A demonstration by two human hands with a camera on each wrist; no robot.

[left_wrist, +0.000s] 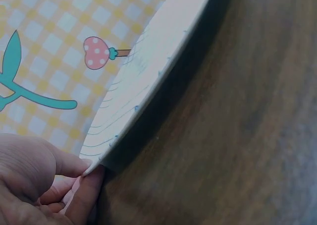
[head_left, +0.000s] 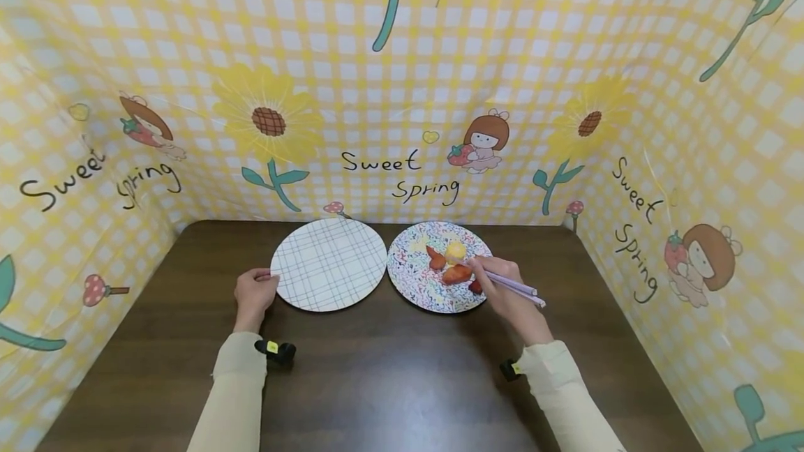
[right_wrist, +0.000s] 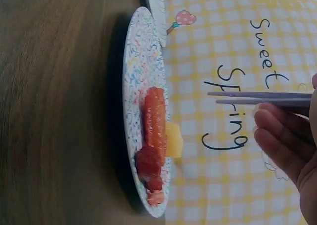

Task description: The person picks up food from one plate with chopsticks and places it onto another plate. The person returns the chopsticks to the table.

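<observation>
My left hand (head_left: 255, 293) pinches the left rim of a white plate (head_left: 329, 264) with a thin-line check pattern; the left wrist view shows the thumb on top of the rim and fingers beneath. My right hand (head_left: 507, 291) holds a pair of pale purple chopsticks (head_left: 514, 283) over a plate with multicoloured speckles (head_left: 411, 277). On this speckled plate lie a yellow piece of food (head_left: 455, 251) and several reddish-brown pieces (head_left: 457, 274). In the right wrist view the chopstick tips stand slightly apart, above the food, with nothing between them.
Both plates sit side by side near the back edge of a dark wooden table (head_left: 377, 375). A yellow checked cloth (head_left: 402, 89) with flowers and "Sweet Spring" lettering walls in the back and both sides.
</observation>
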